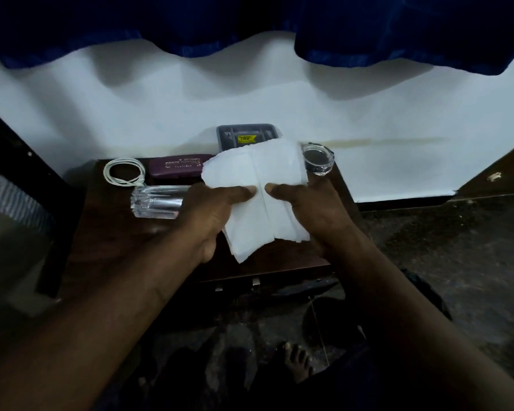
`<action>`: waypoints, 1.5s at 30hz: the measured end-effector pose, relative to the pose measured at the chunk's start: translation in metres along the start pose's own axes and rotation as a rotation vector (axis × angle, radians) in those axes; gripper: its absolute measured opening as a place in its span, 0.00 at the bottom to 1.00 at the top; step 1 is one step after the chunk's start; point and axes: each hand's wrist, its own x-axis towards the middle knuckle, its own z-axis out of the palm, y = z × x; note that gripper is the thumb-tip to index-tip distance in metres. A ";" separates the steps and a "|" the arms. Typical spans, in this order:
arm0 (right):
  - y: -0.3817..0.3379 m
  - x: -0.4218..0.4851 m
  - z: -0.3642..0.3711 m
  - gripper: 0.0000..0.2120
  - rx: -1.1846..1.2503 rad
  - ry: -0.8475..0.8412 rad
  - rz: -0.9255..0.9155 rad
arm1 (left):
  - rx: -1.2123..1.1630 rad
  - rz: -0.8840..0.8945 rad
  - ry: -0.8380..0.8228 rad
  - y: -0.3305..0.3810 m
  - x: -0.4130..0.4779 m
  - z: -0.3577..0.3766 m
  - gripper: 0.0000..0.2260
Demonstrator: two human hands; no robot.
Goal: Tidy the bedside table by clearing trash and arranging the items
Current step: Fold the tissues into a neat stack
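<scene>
Thumbs pressed onto the near face of a white tissue (257, 185), tips nearly meeting at its centre crease; remaining fingers tucked behind the sheet, out of view. Left hand (208, 215) gripping the tissue's left half, right hand (312, 209) gripping the right half, both clamped on the same sheet. Tissue held up above the dark wooden bedside table (107, 232), partly unfolded, lower edges layered and hanging between the wrists. Upper edge of the tissue covering part of the items behind it.

On the tabletop, left of the left hand: clear plastic wrapper (156, 201), lying flat, its right end hidden behind the hand. Behind the wrapper: maroon spectacle case (175, 167) with gold lettering, lying lengthwise, right end hidden by the tissue. Left of the case: coiled white cable (123, 172), near the table's back-left corner. At the back, against the white wall (131, 114): grey tray (245, 134) with a yellow label, standing on edge, lower part hidden. Right of the tissue: small clear round jar (318, 158), just beyond the right hand's fingers; contact between the two not determinable.

Blue curtain (250, 22) hanging above the wall. Bare foot (297, 363) on the dark floor below.
</scene>
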 end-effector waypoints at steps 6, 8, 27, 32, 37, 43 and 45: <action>-0.010 0.011 0.021 0.05 -0.164 -0.051 0.003 | -0.062 -0.127 0.102 0.007 -0.003 -0.022 0.15; -0.012 0.017 0.027 0.07 -0.281 -0.052 -0.023 | -0.033 -0.086 0.178 0.005 -0.003 -0.028 0.13; -0.032 0.011 0.111 0.12 -0.652 -0.029 -0.429 | -0.319 -0.124 0.254 0.032 0.018 -0.035 0.23; -0.033 0.004 0.116 0.12 -0.569 -0.144 -0.407 | -0.604 -0.148 0.043 0.049 0.015 -0.038 0.36; -0.046 0.013 0.103 0.08 -0.301 -0.132 -0.330 | -0.383 -0.177 0.131 0.053 0.015 -0.041 0.19; -0.041 0.031 0.079 0.10 -0.104 -0.183 -0.033 | -0.326 -0.158 0.096 0.056 0.020 -0.048 0.17; -0.035 0.032 0.081 0.08 -0.083 -0.255 -0.006 | -0.336 -0.183 0.025 0.058 0.019 -0.045 0.13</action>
